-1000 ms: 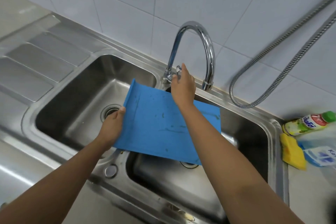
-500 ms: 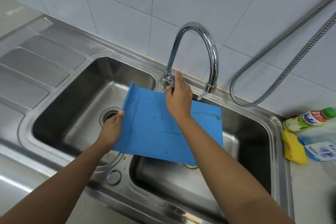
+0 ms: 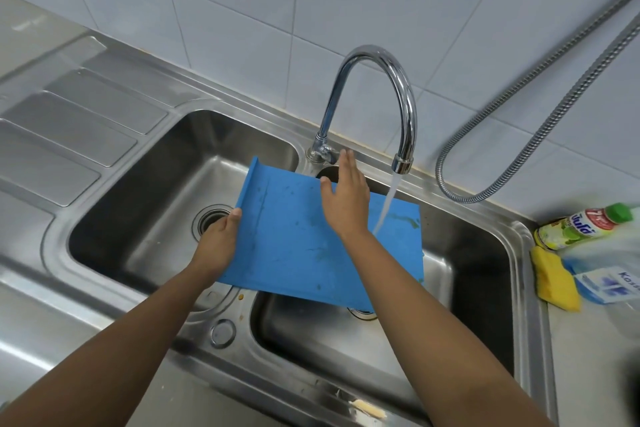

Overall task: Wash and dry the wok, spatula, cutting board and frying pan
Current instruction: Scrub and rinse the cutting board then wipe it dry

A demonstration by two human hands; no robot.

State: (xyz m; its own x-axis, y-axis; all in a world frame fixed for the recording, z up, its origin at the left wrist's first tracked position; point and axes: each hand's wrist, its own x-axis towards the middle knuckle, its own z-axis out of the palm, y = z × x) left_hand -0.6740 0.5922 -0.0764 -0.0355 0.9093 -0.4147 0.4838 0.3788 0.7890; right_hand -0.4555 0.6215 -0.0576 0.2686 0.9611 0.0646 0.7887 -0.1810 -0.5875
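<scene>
A blue cutting board (image 3: 294,246) with green smears is held level over the divider of the double sink (image 3: 138,295). My left hand (image 3: 218,243) grips its left edge, thumb on top. My right hand (image 3: 346,198) hovers over the board's far edge with straight fingers, just in front of the tap's handle (image 3: 323,151). Water runs from the chrome gooseneck tap (image 3: 398,107) onto the board's right part. Wok, spatula and frying pan are not in view.
Ribbed steel draining board (image 3: 62,135) at the left. On the counter at the right lie a green-capped dish soap bottle (image 3: 585,225), a yellow sponge (image 3: 554,281) and a blue-white packet (image 3: 609,284). A metal hose (image 3: 540,135) hangs along the tiled wall.
My right hand has left the tap handle and drawn back over the board with fingers straight. Water has gone from a first trickle to a full stream onto the board.
</scene>
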